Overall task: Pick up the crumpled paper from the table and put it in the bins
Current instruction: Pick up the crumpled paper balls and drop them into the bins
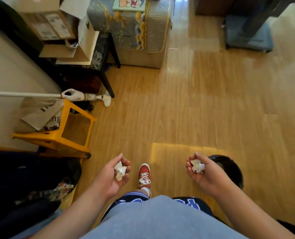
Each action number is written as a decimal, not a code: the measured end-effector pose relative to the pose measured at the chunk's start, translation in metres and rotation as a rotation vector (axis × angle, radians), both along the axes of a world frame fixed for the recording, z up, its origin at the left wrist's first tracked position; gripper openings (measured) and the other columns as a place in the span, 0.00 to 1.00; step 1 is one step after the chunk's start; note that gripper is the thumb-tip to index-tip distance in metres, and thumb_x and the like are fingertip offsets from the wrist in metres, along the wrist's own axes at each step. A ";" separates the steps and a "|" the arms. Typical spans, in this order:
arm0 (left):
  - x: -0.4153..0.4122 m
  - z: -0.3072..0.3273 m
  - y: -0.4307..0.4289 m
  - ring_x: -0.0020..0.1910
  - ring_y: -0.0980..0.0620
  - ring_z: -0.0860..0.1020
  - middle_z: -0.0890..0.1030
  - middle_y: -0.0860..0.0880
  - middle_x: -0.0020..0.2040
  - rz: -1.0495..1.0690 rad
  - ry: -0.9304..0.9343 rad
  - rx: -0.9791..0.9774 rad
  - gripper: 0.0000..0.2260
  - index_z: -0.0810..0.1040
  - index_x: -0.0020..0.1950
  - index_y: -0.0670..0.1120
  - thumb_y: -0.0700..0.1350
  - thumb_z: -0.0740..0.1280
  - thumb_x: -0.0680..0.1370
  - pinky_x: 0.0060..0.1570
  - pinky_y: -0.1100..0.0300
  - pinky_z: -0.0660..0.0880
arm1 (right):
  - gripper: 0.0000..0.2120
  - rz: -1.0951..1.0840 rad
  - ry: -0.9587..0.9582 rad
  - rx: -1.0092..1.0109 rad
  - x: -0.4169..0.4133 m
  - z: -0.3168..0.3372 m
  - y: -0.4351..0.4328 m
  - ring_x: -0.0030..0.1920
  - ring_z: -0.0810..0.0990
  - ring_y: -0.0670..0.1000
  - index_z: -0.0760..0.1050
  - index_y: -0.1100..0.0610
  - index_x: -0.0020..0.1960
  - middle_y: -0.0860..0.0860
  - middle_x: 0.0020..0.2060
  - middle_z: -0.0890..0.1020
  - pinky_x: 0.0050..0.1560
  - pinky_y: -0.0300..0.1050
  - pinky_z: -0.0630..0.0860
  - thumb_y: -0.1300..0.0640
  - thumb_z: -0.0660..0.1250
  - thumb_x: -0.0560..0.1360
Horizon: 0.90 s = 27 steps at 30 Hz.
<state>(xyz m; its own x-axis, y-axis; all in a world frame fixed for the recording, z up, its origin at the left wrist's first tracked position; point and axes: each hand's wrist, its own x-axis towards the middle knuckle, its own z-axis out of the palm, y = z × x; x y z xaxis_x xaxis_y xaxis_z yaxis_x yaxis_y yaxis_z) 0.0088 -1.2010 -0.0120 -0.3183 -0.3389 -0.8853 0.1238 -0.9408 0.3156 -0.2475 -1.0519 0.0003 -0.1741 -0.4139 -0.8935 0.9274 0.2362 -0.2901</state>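
Note:
My left hand (115, 176) is palm up, its fingers curled around a white crumpled paper (120, 170). My right hand (203, 175) is also palm up and cups a second white crumpled paper (197, 166). Both hands hover above the wooden floor in front of my body. A dark round bin (229, 168) stands on the floor just right of and below my right hand, partly hidden by that hand and forearm. No table is in view.
A yellow plastic stool (74, 135) with a paper bag stands at the left, beside a white stick vacuum (84, 97). A black stand piled with cardboard boxes (57, 30) and a patterned chest (140, 31) lie ahead. My red shoe (144, 175) is between the hands.

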 end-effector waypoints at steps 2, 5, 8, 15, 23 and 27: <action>-0.033 0.009 -0.035 0.30 0.54 0.78 0.79 0.48 0.33 -0.088 0.012 -0.006 0.11 0.78 0.34 0.46 0.49 0.69 0.73 0.23 0.64 0.74 | 0.11 -0.065 -0.004 0.027 -0.019 0.003 -0.009 0.33 0.79 0.50 0.75 0.60 0.40 0.54 0.34 0.79 0.28 0.39 0.79 0.55 0.64 0.78; -0.090 0.020 -0.074 0.31 0.54 0.76 0.78 0.48 0.34 -0.208 0.051 -0.022 0.12 0.77 0.34 0.46 0.49 0.66 0.76 0.24 0.64 0.73 | 0.10 -0.168 -0.010 0.053 -0.050 0.002 -0.009 0.37 0.77 0.51 0.74 0.60 0.42 0.55 0.38 0.77 0.29 0.39 0.79 0.54 0.64 0.78; -0.154 0.028 -0.103 0.31 0.54 0.76 0.78 0.48 0.33 -0.305 0.080 -0.044 0.14 0.77 0.33 0.46 0.49 0.65 0.78 0.24 0.65 0.73 | 0.10 -0.280 0.005 0.113 -0.080 0.000 -0.002 0.34 0.79 0.51 0.76 0.61 0.43 0.55 0.36 0.80 0.28 0.40 0.80 0.55 0.65 0.77; -0.319 0.029 -0.150 0.30 0.55 0.77 0.78 0.50 0.32 -0.466 0.120 -0.072 0.15 0.77 0.33 0.47 0.49 0.64 0.78 0.22 0.65 0.73 | 0.10 -0.518 -0.041 0.228 -0.163 -0.020 0.008 0.33 0.80 0.53 0.78 0.63 0.43 0.58 0.31 0.82 0.27 0.42 0.80 0.56 0.67 0.76; -0.451 0.036 -0.184 0.28 0.54 0.77 0.78 0.49 0.32 -0.544 0.098 0.017 0.10 0.76 0.34 0.47 0.49 0.66 0.73 0.22 0.64 0.74 | 0.10 -0.597 -0.040 0.151 -0.299 -0.015 -0.037 0.32 0.80 0.52 0.76 0.63 0.42 0.58 0.33 0.80 0.26 0.41 0.80 0.57 0.66 0.77; -0.490 0.036 -0.209 0.29 0.54 0.78 0.78 0.48 0.33 -0.539 0.067 0.021 0.11 0.76 0.35 0.46 0.49 0.65 0.75 0.24 0.65 0.74 | 0.11 -0.579 -0.001 0.051 -0.371 -0.006 -0.075 0.29 0.80 0.51 0.76 0.62 0.41 0.56 0.31 0.81 0.26 0.41 0.79 0.55 0.64 0.78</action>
